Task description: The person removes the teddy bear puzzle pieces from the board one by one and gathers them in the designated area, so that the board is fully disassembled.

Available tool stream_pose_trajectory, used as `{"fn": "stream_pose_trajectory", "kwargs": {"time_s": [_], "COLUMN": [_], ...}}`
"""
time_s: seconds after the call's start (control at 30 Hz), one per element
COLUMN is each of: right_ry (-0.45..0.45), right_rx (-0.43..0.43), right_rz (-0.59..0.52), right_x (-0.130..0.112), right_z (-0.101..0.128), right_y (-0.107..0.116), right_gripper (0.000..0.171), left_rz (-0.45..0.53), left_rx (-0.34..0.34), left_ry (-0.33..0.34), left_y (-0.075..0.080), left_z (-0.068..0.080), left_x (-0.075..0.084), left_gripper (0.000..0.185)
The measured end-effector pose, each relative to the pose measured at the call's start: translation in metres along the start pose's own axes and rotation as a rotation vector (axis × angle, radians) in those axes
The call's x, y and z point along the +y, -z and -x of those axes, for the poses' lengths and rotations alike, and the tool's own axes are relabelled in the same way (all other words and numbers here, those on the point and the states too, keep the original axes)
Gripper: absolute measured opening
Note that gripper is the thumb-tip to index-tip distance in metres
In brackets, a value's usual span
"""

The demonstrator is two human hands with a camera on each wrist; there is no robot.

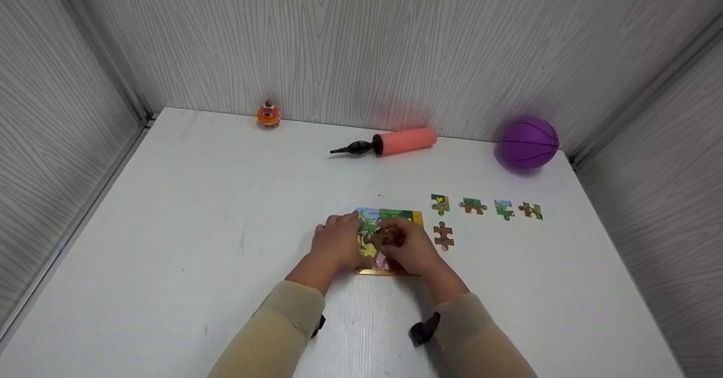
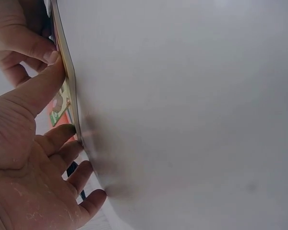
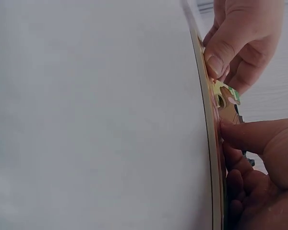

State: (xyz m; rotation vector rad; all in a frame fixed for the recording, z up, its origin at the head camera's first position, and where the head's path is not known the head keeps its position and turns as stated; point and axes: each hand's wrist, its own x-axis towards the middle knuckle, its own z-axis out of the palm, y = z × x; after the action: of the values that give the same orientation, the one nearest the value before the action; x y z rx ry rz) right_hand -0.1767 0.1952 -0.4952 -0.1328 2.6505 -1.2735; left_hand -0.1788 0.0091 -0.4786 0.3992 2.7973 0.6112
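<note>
A colourful jigsaw board [image 1: 390, 272] with a raised rim lies flat on the white table. My left hand [image 1: 337, 241] rests along its left side, thumb on the board near the front edge and fingers loosely bent toward the table. Over the middle of the board, my right hand [image 1: 417, 249] pinches a mostly brown puzzle piece [image 1: 374, 239] between thumb and fingers. The right wrist view shows this puzzle piece [image 3: 229, 99] tilted up from the board, close to the left thumb. My right hand hides much of the board's right part.
Several loose pieces lie right of the board, including a brown piece [image 1: 443, 236] and a green-brown piece [image 1: 473, 205]. Farther back are a small orange toy [image 1: 269, 114], a coral hand pump [image 1: 406, 141] and a purple ball [image 1: 529, 143]. Grey panels [image 1: 350, 44] border the table.
</note>
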Motion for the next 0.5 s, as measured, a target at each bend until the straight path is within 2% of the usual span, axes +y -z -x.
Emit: {"fn": "stream_pose_trajectory", "kwargs": {"time_s": [0.3, 0.5], "right_ry": [0.022, 0.018], "right_rx": [0.018, 0.023], "right_rz": [0.001, 0.047], "right_x": [-0.0008, 0.0015], "right_z": [0.0003, -0.0017], "right_y": [-0.0002, -0.0021], "right_gripper": [0.041, 0.052], "left_rz": [0.007, 0.004], "left_rx": [0.003, -0.002], "left_ry": [-0.004, -0.005], "left_y": [0.0006, -0.0005], "left_z": [0.0008, -0.0006], "left_x": [-0.0005, -0.0013], "left_gripper": [0.087, 0.088]}}
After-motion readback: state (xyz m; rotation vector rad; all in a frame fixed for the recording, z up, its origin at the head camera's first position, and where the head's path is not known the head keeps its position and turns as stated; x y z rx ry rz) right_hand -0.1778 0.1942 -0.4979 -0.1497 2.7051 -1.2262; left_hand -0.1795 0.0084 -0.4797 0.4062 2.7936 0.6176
